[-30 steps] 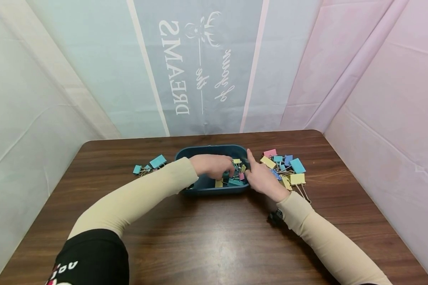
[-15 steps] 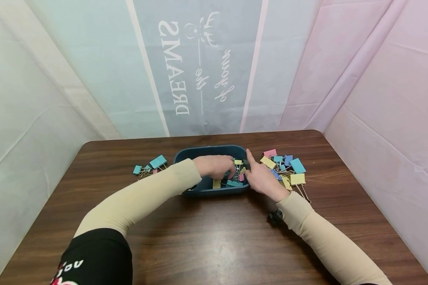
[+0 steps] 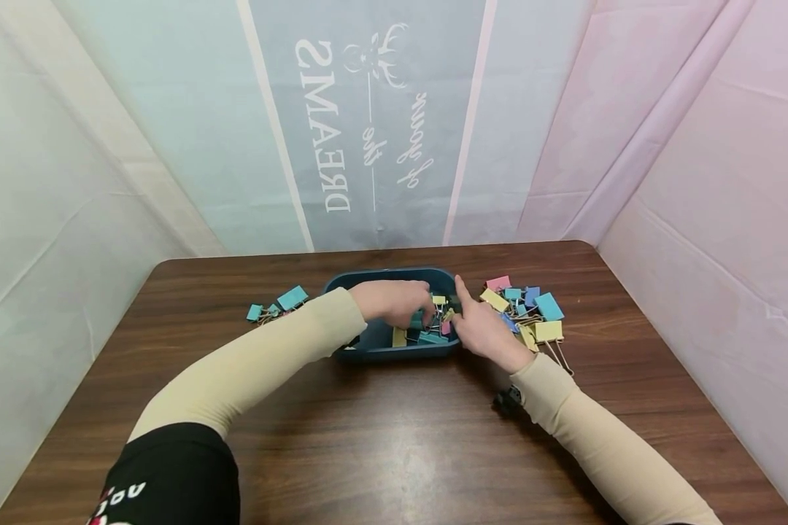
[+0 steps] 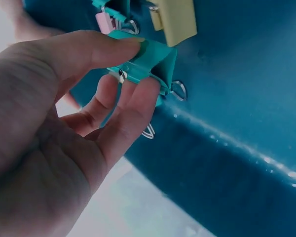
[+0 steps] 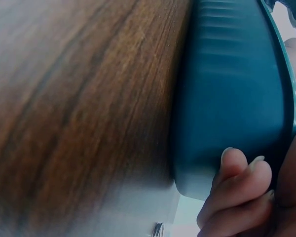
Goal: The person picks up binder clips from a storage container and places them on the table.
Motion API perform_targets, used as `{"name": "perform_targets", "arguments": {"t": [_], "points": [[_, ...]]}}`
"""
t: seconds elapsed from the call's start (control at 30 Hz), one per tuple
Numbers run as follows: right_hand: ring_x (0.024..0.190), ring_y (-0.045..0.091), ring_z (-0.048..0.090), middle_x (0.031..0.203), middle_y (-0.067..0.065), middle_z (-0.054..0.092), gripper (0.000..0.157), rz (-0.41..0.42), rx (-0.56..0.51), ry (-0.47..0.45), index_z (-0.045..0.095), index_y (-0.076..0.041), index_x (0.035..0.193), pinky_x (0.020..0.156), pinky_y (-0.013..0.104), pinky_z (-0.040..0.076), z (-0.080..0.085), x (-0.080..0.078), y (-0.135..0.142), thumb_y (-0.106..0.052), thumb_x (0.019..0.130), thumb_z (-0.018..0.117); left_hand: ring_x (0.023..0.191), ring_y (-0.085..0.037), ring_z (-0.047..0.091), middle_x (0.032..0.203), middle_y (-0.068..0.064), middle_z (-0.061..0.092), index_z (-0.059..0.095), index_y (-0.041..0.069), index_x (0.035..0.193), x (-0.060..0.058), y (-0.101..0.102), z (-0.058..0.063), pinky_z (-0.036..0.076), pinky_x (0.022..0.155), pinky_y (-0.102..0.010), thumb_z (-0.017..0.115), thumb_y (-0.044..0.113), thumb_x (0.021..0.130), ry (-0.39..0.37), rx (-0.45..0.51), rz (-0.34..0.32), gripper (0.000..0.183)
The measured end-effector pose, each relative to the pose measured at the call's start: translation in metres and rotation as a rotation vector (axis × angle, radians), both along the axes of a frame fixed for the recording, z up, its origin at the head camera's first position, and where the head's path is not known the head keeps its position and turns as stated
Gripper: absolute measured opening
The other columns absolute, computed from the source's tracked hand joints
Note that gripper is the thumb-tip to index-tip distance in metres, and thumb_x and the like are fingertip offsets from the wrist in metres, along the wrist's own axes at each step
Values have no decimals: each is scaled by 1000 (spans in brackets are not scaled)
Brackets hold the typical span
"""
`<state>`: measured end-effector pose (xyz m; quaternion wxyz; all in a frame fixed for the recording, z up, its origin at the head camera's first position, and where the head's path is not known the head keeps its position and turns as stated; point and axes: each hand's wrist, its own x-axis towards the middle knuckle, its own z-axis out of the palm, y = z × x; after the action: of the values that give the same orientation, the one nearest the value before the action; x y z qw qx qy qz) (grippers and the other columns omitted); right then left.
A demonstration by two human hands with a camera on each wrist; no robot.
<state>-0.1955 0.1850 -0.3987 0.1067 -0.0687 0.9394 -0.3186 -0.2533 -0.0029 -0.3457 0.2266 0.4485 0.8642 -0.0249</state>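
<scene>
Pinched in the left hand (image 4: 59, 123) is a teal clip (image 4: 158, 57) — the thumb is on top and the fingertips press from below. That clip is inside the blue bin (image 3: 394, 275), but I cannot tell if it touches the bottom. Close to it in the bin are a yellow clip (image 4: 178, 22) and a small pink clip (image 4: 104, 22). More clips lie in a jumble by the bin's right end. The right hand (image 3: 489, 332) grips that end, with its pointing finger straight along the rim and its other fingers (image 5: 237, 190) curled against the outside. Just past that hand, on the brown table (image 3: 394, 445), sits a big pile (image 3: 549, 307) of pink, yellow and blue clips, with their wire loops poking out. A smaller bunch (image 3: 292, 297), mostly light blue, is on the other side of the bin, partly behind the left sleeve (image 3: 249, 368). Past the table hangs a pale cloth (image 3: 420, 44) with white words — they look back to front.
</scene>
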Motion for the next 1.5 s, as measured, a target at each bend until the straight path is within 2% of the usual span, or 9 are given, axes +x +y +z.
{"name": "perform_targets", "arguments": {"t": [0.17,0.3,0.43,0.67,0.87,1.0,1.13,1.5], "points": [[42,21,48,57,7,54,73,2,15,9,0,-13,161,44,34,41,-1,0,-1,-20,103,45,88,-17,50,107,-2,51,74,20,113,0,-9,8,47,71,-27,63,-1,93,30,37,-17,32],[43,22,50,59,7,54,74,-3,17,0,-1,-14,161,45,34,42,-1,0,-2,-22,104,45,89,-17,49,103,-1,51,75,19,113,1,-20,17,46,71,-27,66,1,91,81,51,-25,29],[44,22,51,59,7,54,75,-8,19,5,-3,-16,161,46,35,44,-1,-1,-2,-21,104,45,91,-16,50,103,-3,52,76,19,110,4,-36,28,47,75,-27,69,0,88,102,82,-4,29],[44,23,52,58,7,55,76,-15,22,15,-4,-15,160,45,35,43,0,-1,-3,-21,103,46,90,-20,50,104,-6,53,74,18,106,7,-75,47,47,79,-33,65,-3,87,118,160,59,30],[45,23,52,60,8,56,75,-10,22,4,-5,-16,160,46,35,44,-1,-1,-2,-21,104,45,89,-24,51,99,-9,53,73,12,106,6,-117,55,46,79,-38,65,-6,83,118,240,116,31],[45,23,51,60,8,56,75,-7,20,4,-6,-17,160,47,35,43,-1,-1,-2,-21,104,44,84,-24,47,95,-9,51,72,8,106,3,-148,51,43,75,-39,65,-7,82,116,277,167,30],[44,22,51,58,7,55,75,-5,16,8,-6,-17,160,46,35,42,-1,0,0,-20,104,44,82,-23,44,92,-9,50,71,6,107,0,-175,42,39,73,-39,65,-4,85,99,272,224,25],[44,22,51,58,7,55,75,-12,19,10,-4,-17,160,46,34,42,-1,-1,-2,-21,104,45,84,-23,46,92,-8,52,70,8,100,0,-227,15,40,72,-39,65,-5,83,37,235,350,22]]}}
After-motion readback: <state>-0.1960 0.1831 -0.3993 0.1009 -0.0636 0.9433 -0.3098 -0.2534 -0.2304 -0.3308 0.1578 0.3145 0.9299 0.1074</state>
